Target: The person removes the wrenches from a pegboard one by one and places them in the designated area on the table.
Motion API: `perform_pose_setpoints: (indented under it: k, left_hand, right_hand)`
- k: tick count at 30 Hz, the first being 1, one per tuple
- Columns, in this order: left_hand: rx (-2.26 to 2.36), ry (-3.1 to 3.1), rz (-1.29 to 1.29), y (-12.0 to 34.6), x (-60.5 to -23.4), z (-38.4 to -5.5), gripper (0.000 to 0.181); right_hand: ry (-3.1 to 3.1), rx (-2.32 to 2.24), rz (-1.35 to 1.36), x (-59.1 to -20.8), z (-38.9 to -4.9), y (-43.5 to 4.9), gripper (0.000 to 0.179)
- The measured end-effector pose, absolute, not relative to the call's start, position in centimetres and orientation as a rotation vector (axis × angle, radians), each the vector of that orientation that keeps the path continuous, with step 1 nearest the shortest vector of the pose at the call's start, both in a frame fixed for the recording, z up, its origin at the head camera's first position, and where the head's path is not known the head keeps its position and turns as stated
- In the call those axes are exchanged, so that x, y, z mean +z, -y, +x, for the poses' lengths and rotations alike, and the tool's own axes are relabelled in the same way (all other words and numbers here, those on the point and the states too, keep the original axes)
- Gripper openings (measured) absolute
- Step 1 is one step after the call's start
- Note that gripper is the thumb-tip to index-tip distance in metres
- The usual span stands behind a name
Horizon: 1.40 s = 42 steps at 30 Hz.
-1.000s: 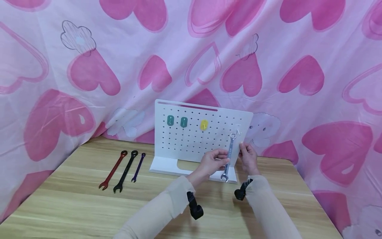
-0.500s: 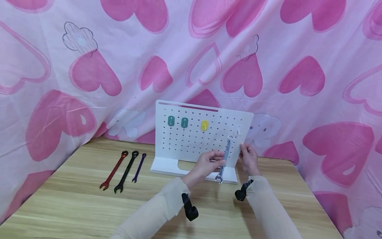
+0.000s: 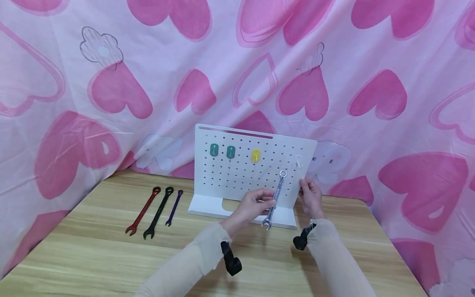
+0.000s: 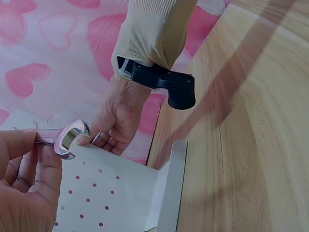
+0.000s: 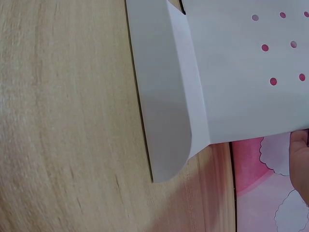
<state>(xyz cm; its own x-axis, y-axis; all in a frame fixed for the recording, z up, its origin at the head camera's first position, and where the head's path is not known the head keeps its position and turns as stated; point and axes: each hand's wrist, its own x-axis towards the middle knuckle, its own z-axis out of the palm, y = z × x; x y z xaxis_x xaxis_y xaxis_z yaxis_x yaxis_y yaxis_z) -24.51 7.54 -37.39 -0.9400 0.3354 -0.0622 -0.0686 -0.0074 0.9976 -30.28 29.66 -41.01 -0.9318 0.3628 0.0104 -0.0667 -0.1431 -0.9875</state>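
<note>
My left hand [image 3: 253,206] pinches a silver combination wrench [image 3: 278,189] by its shank, in front of the white pegboard [image 3: 237,177]. The ring end points up and the open end down, with the wrench leaning slightly. Up close in the left wrist view, the open end [image 4: 67,139] sticks out past the fingers. My right hand [image 3: 312,199] grips the board's right edge between thumb and fingers; only part of that hand [image 5: 300,166] enters the right wrist view. A clear hook [image 3: 298,162] sits on the board, above and right of the wrench, apart from it.
Two green hooks [image 3: 214,149] and a yellow hook [image 3: 255,155] are fixed on the board. Left of it, a red wrench [image 3: 142,211], a black wrench [image 3: 158,213] and a small purple wrench [image 3: 174,208] lie on the wooden table [image 3: 92,247]. A heart-patterned cloth [image 3: 222,53] hangs behind.
My left hand has moved left and slightly down with the silver wrench, taking its ring end away from the clear hook. The right hand keeps its grip on the board's edge.
</note>
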Motion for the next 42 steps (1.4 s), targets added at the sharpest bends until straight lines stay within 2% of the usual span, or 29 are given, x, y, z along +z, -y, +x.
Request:
perform_pose_setpoints:
  k: [16,42]
  left_hand:
    - [2.004,-1.986,0.310,-5.2,-38.4,-24.8,0.028]
    - [2.042,-2.081,0.165,0.0,-40.2,-25.0,0.026]
  right_hand:
    - [1.847,2.143,-0.348,-41.1,-30.4,-29.9,0.016]
    - [1.852,2.141,-0.382,-41.1,-30.6,-29.9,0.015]
